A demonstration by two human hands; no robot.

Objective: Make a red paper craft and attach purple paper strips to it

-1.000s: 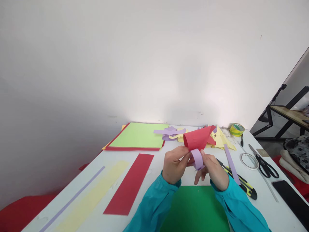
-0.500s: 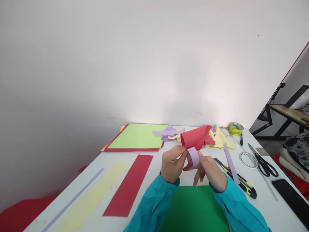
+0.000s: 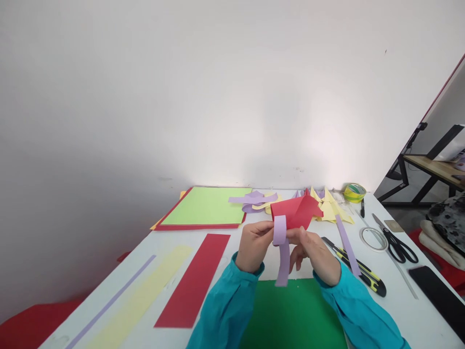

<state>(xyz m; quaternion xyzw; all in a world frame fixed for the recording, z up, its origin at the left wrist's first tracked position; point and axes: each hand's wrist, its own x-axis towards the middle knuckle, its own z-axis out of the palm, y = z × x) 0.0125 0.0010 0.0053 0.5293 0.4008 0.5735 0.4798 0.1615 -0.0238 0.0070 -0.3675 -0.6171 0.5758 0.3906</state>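
My left hand (image 3: pixel 252 246) pinches a curled purple paper strip (image 3: pixel 279 230), whose free tail hangs below the fingers. My right hand (image 3: pixel 317 249) is at the strip's right side, thumb and forefinger close together against it and the lower fingers bent. Just above and behind the strip is a folded red paper piece (image 3: pixel 296 212), rolled open at its left end; how it is supported is hidden by the fingers. Beneath both hands lies a green sheet (image 3: pixel 290 315) on the white table.
To the left lie a red strip (image 3: pixel 192 281), a pale yellow strip (image 3: pixel 145 291) and a thin purple strip (image 3: pixel 112 300). Light green paper (image 3: pixel 207 206) sits at the back. On the right are a utility knife (image 3: pixel 366 276), scissors (image 3: pixel 395 242), clear tape (image 3: pixel 374 239) and yellow tape (image 3: pixel 354 193).
The purple strip has shifted slightly left, and its tail now hangs down in view. The red piece has turned. My left hand has moved a little left; the right has barely moved.
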